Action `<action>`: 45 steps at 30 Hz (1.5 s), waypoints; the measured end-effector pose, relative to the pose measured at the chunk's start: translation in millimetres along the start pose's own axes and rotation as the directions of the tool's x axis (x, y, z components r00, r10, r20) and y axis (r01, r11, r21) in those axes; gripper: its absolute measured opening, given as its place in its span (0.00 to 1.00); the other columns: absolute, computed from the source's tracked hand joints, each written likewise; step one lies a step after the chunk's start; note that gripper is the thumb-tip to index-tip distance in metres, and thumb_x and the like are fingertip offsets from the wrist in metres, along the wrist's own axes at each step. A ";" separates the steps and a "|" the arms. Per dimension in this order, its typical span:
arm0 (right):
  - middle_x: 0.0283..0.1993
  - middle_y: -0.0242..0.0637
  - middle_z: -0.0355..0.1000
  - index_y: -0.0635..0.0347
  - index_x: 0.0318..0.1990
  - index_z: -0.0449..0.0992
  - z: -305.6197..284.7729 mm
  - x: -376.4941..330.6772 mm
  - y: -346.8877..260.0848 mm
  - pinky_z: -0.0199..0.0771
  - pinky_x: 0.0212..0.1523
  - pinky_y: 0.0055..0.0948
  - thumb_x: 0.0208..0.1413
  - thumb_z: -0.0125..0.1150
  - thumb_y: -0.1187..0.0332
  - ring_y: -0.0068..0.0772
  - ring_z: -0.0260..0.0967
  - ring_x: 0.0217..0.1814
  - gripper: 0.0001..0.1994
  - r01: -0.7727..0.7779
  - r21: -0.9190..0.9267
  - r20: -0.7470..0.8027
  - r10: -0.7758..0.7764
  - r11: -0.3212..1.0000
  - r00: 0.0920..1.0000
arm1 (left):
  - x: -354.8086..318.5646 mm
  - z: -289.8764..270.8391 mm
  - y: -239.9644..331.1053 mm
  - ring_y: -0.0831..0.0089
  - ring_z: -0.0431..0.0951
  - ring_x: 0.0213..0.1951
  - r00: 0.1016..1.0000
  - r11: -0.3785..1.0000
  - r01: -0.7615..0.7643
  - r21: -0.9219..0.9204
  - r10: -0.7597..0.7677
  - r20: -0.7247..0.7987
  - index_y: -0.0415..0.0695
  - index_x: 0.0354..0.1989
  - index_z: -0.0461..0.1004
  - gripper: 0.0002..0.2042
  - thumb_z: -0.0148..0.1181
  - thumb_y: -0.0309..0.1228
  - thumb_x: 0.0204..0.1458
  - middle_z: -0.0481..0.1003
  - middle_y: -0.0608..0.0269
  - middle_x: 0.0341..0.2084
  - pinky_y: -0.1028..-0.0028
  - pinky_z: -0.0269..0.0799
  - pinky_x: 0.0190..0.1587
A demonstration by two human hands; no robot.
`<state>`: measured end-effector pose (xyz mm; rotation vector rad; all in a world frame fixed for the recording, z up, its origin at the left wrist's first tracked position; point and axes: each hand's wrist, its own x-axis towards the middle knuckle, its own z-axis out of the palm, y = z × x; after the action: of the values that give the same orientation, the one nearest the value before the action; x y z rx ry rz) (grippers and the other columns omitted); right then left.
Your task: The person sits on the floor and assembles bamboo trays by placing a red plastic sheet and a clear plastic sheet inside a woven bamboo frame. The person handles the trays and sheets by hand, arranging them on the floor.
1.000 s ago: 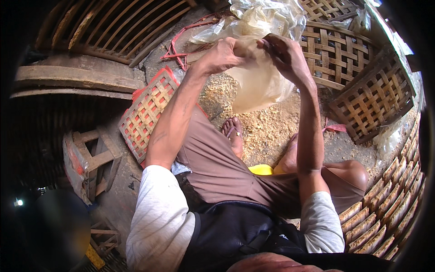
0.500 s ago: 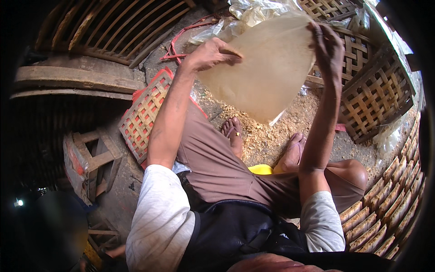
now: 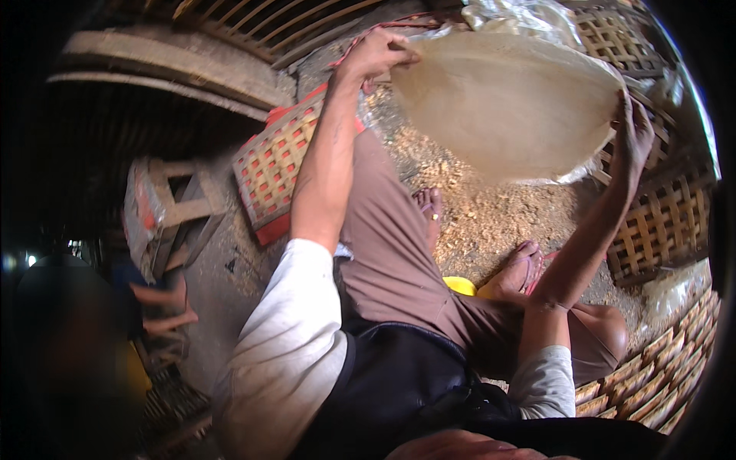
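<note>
A large, cloudy tan plastic sheet (image 3: 506,111) is spread out in front of me above the floor; whether it is a bag I cannot tell. My left hand (image 3: 380,55) pinches its far left edge between thumb and fingers. At the right edge, my right hand (image 3: 633,135) grips the sheet with its fingers bent. Both arms are stretched forward and held wide. Behind the sheet lies crumpled clear plastic (image 3: 529,19), partly covered by it.
Crumbly tan bits (image 3: 475,199) litter the floor around my sandalled feet. A woven basket (image 3: 280,157) with red lining stands left, beside a wooden stool (image 3: 180,203). More woven baskets (image 3: 667,230) are on the right. A yellow object (image 3: 460,286) lies near my foot. Another person's limbs (image 3: 172,307) show at lower left.
My hands have moved farther apart, and the sheet has gone from hanging slanted to being stretched wide between them. The whole view has shifted, with things appearing farther right.
</note>
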<state>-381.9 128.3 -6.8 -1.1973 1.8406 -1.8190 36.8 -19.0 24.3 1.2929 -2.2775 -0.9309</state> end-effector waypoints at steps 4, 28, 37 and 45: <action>0.35 0.29 0.76 0.61 0.46 0.80 12.1 0.7 4.4 0.68 0.38 0.21 0.60 0.61 0.56 0.19 0.67 0.33 0.17 -0.058 -0.117 0.050 0.064 0.991 0.997 | -0.8 -6.8 -34.6 0.83 0.76 0.29 0.997 0.979 -0.028 -0.203 0.014 -0.072 0.44 0.41 0.81 0.12 0.69 0.35 0.49 0.81 0.69 0.29 0.78 0.71 0.32; 0.52 0.45 0.75 0.66 0.53 0.73 281.3 -215.8 -49.9 0.74 0.50 0.29 0.62 0.54 0.72 0.32 0.73 0.49 0.13 -0.252 0.073 0.997 -0.070 0.965 0.019 | -403.6 -113.5 -287.1 0.59 0.71 0.55 0.502 0.695 0.716 0.064 -0.450 -0.738 0.64 0.44 0.82 0.18 0.57 0.25 0.48 0.75 0.51 0.50 0.66 0.66 0.59; 0.46 0.44 0.76 0.73 0.51 0.71 274.7 -252.9 89.6 0.74 0.46 0.30 0.60 0.58 0.66 0.32 0.73 0.45 0.18 -0.427 -0.256 0.966 0.248 0.867 -0.074 | -478.4 -43.9 -368.2 0.59 0.70 0.55 0.337 0.264 0.939 0.218 -0.592 -0.733 0.52 0.42 0.82 0.12 0.61 0.28 0.48 0.76 0.52 0.47 0.66 0.66 0.59; 0.46 0.43 0.75 0.64 0.56 0.70 186.1 -262.5 127.2 0.75 0.48 0.32 0.61 0.57 0.58 0.32 0.74 0.45 0.22 -0.654 -0.430 0.836 0.549 0.623 -0.027 | -540.7 -19.2 -442.1 0.61 0.76 0.48 0.031 0.380 0.785 -0.489 -0.813 -0.581 0.51 0.44 0.82 0.16 0.66 0.28 0.43 0.79 0.52 0.41 0.66 0.69 0.54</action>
<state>-133.3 169.8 -243.8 -0.8013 1.1164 -0.3677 601.0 275.9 -263.5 2.4320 -0.6485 -0.4240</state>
